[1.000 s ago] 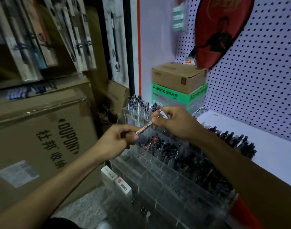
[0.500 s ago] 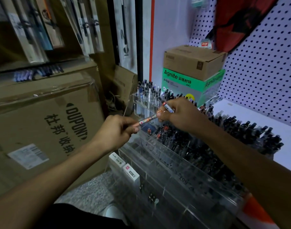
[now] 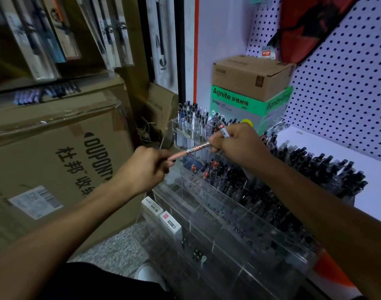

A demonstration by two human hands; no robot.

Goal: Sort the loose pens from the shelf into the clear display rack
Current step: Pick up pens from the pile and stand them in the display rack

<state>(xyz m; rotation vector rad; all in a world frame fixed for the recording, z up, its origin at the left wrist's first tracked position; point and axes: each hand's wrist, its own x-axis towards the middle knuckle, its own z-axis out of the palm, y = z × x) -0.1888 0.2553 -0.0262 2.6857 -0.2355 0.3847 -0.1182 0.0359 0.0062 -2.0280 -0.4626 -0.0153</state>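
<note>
Dim, uneven light, wide-angle warp.
Brightest patch is the white pegboard and the shelf top right below it, with a violet cast; everything left of the pegboard falls into brown gloom, cartons murky. Clear display rack below the pegboard shows faint glare on edges. Straight lines bow near the frame borders; upper left corner smeared soft.

Left hand and right hand hold pink pen above clear rack.

Green box, dotted white pegboard
</note>
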